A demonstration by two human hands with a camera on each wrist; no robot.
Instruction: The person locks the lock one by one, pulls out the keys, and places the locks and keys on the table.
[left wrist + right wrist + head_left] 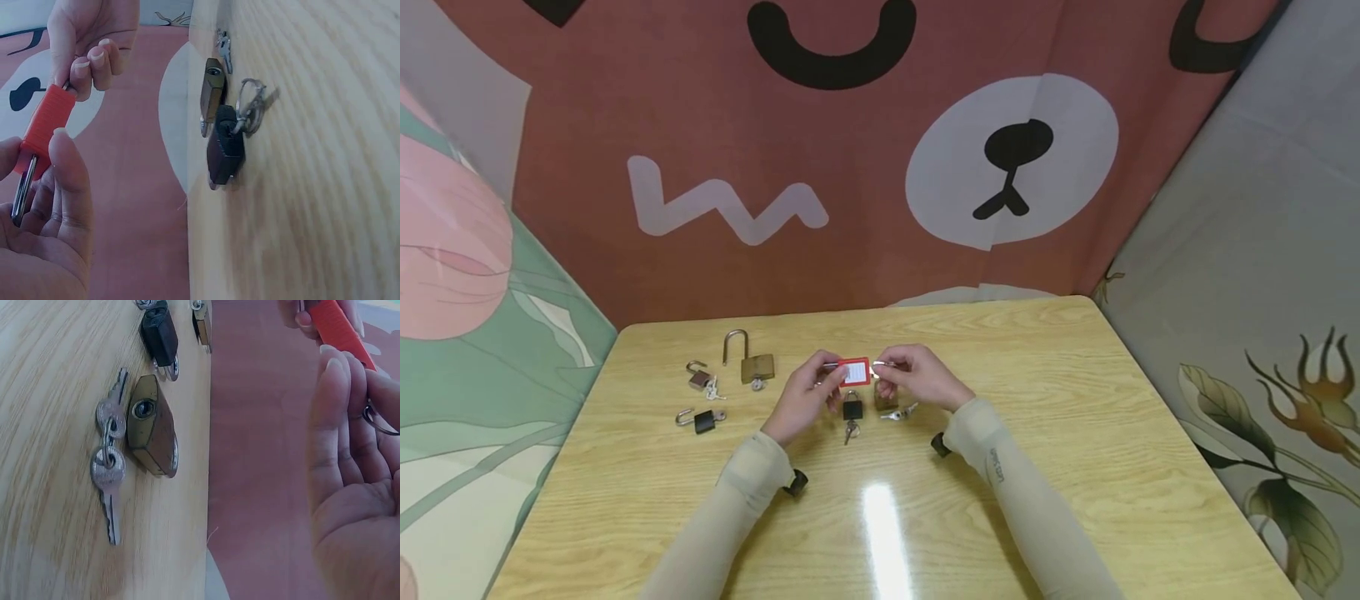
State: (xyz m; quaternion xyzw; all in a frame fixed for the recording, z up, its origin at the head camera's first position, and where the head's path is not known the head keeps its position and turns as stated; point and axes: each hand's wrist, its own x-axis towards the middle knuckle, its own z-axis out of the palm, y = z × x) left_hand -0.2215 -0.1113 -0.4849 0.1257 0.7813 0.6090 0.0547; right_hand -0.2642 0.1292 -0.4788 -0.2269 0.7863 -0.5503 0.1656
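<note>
Red padlock [854,372] is gripped above the table [1112,467] by curled fingers of the left hand [797,404]; its key [66,84], pinched by the right hand [927,377], could be bent if turned askew

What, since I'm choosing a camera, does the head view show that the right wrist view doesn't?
Only head: an open brown padlock and an open black padlock at left, plus the white label on the red padlock. Only right wrist: a clear keyhole in the smaller brass padlock. Both: those red and brass padlocks, keys, parts of both hands.
</note>
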